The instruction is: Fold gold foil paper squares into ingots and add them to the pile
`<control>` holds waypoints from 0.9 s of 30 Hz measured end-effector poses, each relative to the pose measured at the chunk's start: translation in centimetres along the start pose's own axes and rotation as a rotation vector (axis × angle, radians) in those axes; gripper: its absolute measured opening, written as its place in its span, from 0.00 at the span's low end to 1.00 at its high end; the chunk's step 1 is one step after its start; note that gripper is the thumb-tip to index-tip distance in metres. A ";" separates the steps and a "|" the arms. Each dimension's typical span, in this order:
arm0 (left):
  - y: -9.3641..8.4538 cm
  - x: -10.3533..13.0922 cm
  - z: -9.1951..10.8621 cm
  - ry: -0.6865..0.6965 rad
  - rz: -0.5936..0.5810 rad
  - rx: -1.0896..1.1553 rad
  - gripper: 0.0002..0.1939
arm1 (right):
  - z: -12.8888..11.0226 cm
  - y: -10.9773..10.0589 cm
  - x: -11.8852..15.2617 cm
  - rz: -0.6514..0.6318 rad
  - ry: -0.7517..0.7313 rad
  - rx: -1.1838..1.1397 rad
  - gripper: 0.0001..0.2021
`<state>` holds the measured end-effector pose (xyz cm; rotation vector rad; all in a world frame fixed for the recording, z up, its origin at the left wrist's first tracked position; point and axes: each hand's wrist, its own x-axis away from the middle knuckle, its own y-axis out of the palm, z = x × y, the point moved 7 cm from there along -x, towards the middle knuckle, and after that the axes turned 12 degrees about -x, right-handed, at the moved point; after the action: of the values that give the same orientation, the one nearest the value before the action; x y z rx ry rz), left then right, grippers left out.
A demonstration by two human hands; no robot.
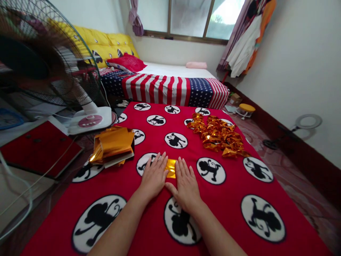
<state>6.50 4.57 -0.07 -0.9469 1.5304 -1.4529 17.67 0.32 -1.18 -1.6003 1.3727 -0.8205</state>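
Note:
A small piece of gold foil paper [171, 168] lies flat on the red cloth, between my two hands. My left hand [155, 173] rests flat over its left end, fingers stretched out. On the right end lies my right hand [185, 181], also flat, with the thumb pointing toward the left hand. The ends of the foil paper are hidden beneath the fingers. To the left sits a stack of gold foil sheets [113, 144]. At the right, several folded gold foil pieces [220, 135] are heaped in rows.
The red cloth [183, 147] with monkey prints covers the surface in front of me. A fan [90, 117] stands at the left, beside a red panel [39, 145]. Behind are a bed [165, 87] and a window. A yellow stool [246, 107] and a ring-shaped stand [309, 121] are at the right.

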 end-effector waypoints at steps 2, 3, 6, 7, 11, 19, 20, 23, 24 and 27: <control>-0.9 -0.3 0.5 -0.057 -0.041 -0.030 0.27 | 0.0 0.1 0.1 0.014 -0.006 0.016 0.39; -1.5 -0.4 0.8 -0.099 -0.046 -0.055 0.27 | 0.0 0.1 0.1 0.023 -0.008 0.025 0.38; -3.2 -0.7 3.6 -0.004 0.019 0.023 0.24 | -0.2 0.3 0.1 0.039 -0.034 0.049 0.35; -3.4 -0.7 4.7 0.072 0.044 0.084 0.26 | -0.4 0.4 0.2 0.034 -0.053 0.056 0.35; -1.8 -0.1 6.1 0.235 0.009 0.236 0.34 | -0.5 0.7 0.1 0.022 -0.074 0.060 0.35; 0.6 0.5 -0.9 0.013 0.045 0.065 0.35 | -0.3 -0.1 0.1 0.046 -0.007 0.011 0.39; 0.6 0.6 -1.6 -0.019 0.062 0.047 0.34 | -0.3 -0.2 0.1 0.050 -0.012 0.005 0.40; 0.5 0.8 -2.7 -0.081 0.112 0.020 0.31 | -0.2 -0.3 0.1 0.068 -0.029 -0.008 0.38; 0.5 0.9 -2.8 -0.087 0.123 0.020 0.30 | -0.2 -0.4 0.2 0.072 -0.035 -0.016 0.37; 0.5 0.9 -2.7 -0.089 0.144 0.033 0.29 | -0.1 -0.8 0.3 0.089 -0.050 -0.057 0.35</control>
<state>3.62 4.82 -0.56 -0.8527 1.4737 -1.3138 17.91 0.05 -0.45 -1.5803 1.4323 -0.6896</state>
